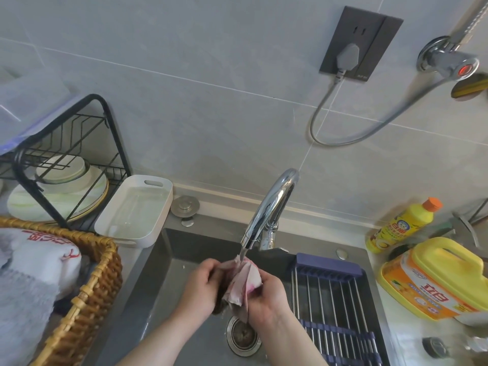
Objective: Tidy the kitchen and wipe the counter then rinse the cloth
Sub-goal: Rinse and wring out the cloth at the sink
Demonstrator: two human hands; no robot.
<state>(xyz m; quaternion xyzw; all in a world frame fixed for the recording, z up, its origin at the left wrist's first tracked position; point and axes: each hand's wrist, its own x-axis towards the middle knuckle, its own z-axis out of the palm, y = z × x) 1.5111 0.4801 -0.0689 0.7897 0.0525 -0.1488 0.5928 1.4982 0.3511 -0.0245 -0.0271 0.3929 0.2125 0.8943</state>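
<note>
A wet pinkish-grey cloth (244, 282) is bunched between both my hands over the grey sink (163, 270). My left hand (202, 285) grips its left side and my right hand (266, 297) grips its right side, fingers curled round the fabric. A thin stream of water runs from the chrome faucet (269, 207) onto the top of the cloth. The drain strainer (243, 335) lies directly below my hands.
A blue-framed wire drying rack (335, 297) spans the sink's right part. Two yellow detergent bottles (404, 225) (433, 278) stand on the right counter. At left are a white tray (137, 210), a black dish rack (68, 165) with plates, and a wicker basket (87, 291) of cloths.
</note>
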